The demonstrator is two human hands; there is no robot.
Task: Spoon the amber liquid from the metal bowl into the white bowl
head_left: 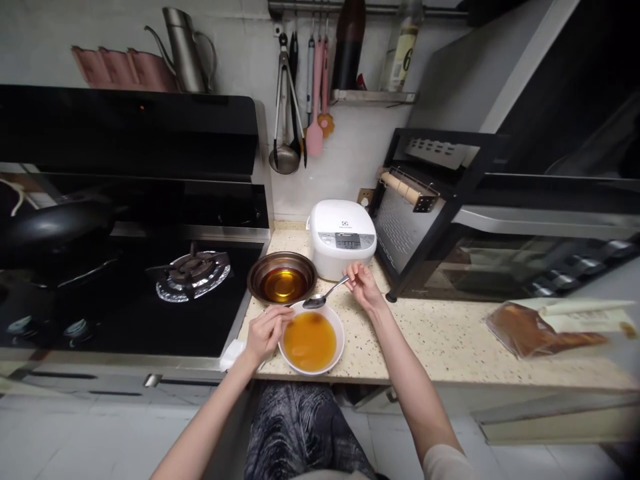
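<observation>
A metal spoon is in my right hand, pinched by its handle end. Its dark-looking bowl hangs over the far rim of a white bowl, which holds an orange-yellow liquid. My left hand has its fingers closed at the left rim of that bowl; the fingertips' exact grip is partly hidden. Just behind stands a metal basin with clear amber liquid, probably oil by its look.
A white rice cooker sits behind my right hand. To the left is a gas hob with a burner and a black wok. An oven and a plastic-wrapped package are at right. Crumpled white tissue lies by the counter edge.
</observation>
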